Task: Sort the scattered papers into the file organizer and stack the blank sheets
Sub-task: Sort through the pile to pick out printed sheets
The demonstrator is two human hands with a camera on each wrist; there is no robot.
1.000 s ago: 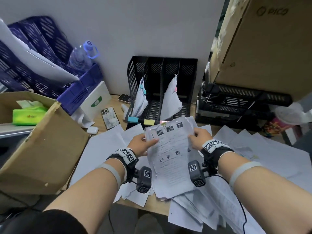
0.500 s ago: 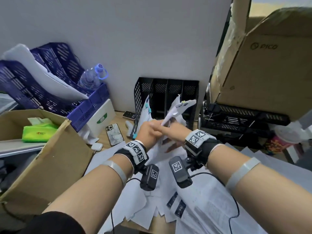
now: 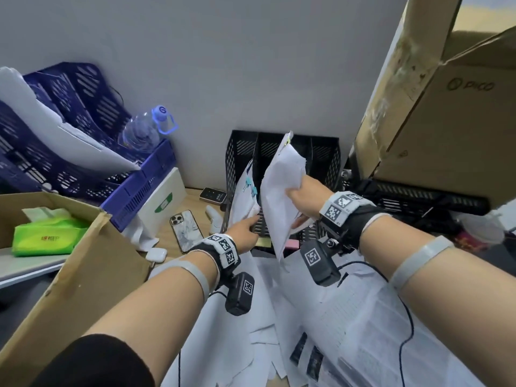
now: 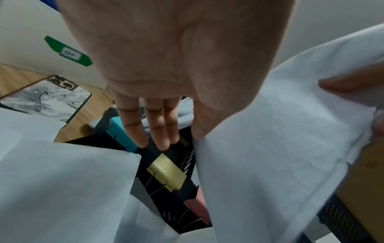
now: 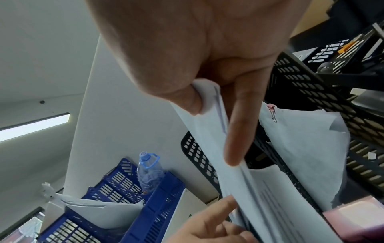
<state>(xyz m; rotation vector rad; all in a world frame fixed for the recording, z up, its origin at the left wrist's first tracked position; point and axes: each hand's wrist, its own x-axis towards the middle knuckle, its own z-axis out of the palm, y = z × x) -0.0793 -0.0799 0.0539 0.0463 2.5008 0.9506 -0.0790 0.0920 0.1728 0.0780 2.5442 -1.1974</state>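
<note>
**Clipped bundle at the organizer's mouth**

Right hand point(image 3: 300, 198) raised before the black organizer point(image 3: 324, 163), thumb and fingers point(image 5: 239, 131) pinched on the edge of a clipped bundle point(image 3: 282, 191) of printed sheets. Bundle held on edge, tilted, its top corner with a clip up against the middle slots, its bottom corner hanging just in front of the organizer's base; hard to tell from the head view which slot exactly, perhaps the second from the left. Left hand point(image 3: 245, 231) stretched forward low at the organizer's front, fingers point(image 4: 160, 131) straight and together, holding nothing, tips at the base of the dividers, thumb against the bundle's face. Other clipped papers point(image 3: 245, 196) already standing in the leftmost slot; another set with a pink clip point(image 5: 271, 108) leaning in a slot to the right. Teal, yellow point(image 4: 166, 174) and pink tags along the front lip. Loose sheets point(image 3: 363, 317) spread over the desk below both forearms. Phone point(image 3: 186, 230) face down left of the organizer, blue trays point(image 3: 139, 185) and a bottle point(image 3: 145, 129) beyond, a cardboard box point(image 3: 83, 261) at near left.
</note>
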